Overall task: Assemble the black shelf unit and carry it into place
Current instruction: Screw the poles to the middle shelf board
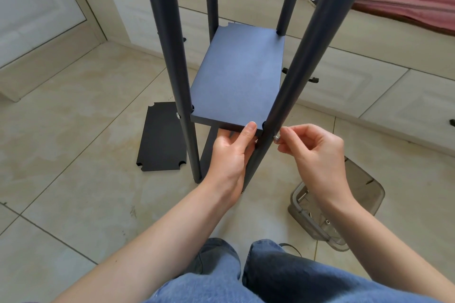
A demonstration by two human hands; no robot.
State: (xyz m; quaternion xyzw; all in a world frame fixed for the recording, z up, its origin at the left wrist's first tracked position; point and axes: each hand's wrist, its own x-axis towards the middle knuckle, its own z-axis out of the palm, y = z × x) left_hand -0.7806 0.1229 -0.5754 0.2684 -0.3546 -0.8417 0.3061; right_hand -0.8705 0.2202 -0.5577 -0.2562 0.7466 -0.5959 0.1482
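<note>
The black shelf unit stands on the tiled floor in front of me, with several dark poles rising past the top of the view. One black shelf board [236,76] sits between the poles. My left hand [231,152] grips that board's near edge, thumb on top and fingers underneath. Beside it, my right hand [312,145] pinches a small silver screw [276,138] against the near right pole [290,96]. A screw head also shows on the near left pole [179,96]. A loose black board [162,138] with notched corners lies flat on the floor to the left.
A clear plastic box [339,206] holding small metal hardware lies on the floor at the right, by my knee. Pale cabinet drawers [344,76] run behind the unit under a pink cushioned bench [406,0]. My knees in blue jeans fill the bottom.
</note>
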